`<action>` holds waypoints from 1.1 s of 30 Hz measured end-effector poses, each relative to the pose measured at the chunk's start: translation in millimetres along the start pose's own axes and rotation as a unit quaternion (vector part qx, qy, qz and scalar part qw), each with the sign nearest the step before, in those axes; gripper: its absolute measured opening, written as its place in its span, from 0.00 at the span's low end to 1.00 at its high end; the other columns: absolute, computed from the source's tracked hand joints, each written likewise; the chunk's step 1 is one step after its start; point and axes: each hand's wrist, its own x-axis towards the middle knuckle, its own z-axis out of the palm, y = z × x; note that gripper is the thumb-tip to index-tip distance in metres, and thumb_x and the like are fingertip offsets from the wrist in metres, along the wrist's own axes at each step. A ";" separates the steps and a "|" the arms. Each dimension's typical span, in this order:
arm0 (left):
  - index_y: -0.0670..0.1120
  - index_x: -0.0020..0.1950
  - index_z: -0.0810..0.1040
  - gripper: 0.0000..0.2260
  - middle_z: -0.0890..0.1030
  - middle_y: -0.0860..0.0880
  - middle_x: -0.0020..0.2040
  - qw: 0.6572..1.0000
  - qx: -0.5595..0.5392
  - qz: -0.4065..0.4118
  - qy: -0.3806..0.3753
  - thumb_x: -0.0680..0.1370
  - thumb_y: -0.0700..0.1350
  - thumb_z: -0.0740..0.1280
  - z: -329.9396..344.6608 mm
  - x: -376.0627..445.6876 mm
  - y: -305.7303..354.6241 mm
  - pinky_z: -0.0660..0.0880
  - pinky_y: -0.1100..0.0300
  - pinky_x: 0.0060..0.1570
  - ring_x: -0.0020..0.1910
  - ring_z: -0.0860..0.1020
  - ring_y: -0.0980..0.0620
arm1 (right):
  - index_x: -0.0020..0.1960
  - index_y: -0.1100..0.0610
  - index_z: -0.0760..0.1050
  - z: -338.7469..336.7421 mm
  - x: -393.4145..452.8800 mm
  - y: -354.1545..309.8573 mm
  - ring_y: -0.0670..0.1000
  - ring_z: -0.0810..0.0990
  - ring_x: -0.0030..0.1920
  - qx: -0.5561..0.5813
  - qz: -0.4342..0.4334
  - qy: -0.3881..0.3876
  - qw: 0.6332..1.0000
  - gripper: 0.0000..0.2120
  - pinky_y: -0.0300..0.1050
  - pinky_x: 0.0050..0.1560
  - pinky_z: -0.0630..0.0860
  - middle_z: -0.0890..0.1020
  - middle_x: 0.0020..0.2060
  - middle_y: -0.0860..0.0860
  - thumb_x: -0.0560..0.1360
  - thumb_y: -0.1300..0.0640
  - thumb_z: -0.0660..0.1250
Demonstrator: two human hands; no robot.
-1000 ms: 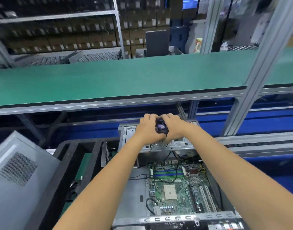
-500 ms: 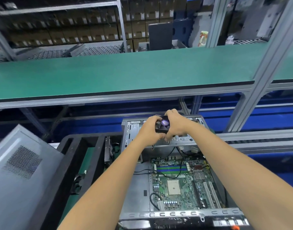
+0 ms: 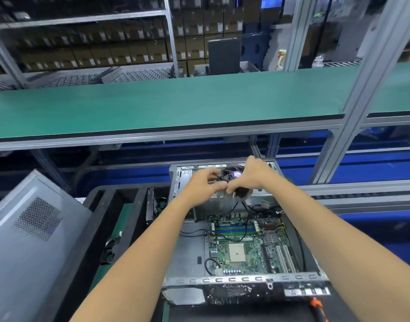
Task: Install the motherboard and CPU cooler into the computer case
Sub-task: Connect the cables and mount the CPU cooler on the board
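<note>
Cooler in hand: I have both hands on the cooler point(image 3: 232, 180), held up over the far end of the case point(image 3: 187, 249), above its drive bay.
Left hand: my left hand point(image 3: 203, 185) has its fingers curled at the cooler's left edge, thumb and forefinger pinching near the bottom corner.
Right hand: my right hand point(image 3: 251, 176) wraps over the cooler's top and right side, fingers hooked round it; its fingertips meet the left hand's just under the fan.
Key relation: the socket point(image 3: 236, 252) lies toward me and below both hands, a little to the right of the gap between my forearms. I judge the next move to be a draw back toward my body and down.
Nearer hand: the right hand sits more directly over the socket's line; the left is slightly off to the side.
Axis: the cooler is tilted, fan face up and turned somewhat toward me, not level with the board.
Cooler's look: dark round fan with a pale purplish hub, metal fins showing beneath the right hand, thin black cable point(image 3: 245, 219) trailing down to the motherboard point(image 3: 245, 247).
Motherboard: green, lying flat in the case, socket bare and pale, memory slots just beyond it.
Risk, my guess: the trailing cable may snag under the fins as I lower.
</note>
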 end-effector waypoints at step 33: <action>0.46 0.67 0.72 0.23 0.76 0.47 0.63 0.950 0.171 -0.005 -0.263 0.73 0.32 0.59 44.0 -22.8 -26.0 0.69 0.58 0.56 0.59 0.74 0.50 | 0.75 0.57 0.55 88.2 -44.1 26.4 0.58 0.78 0.54 -0.118 0.002 -0.133 0.984 0.46 0.50 0.49 0.77 0.76 0.60 0.56 0.69 0.31 0.64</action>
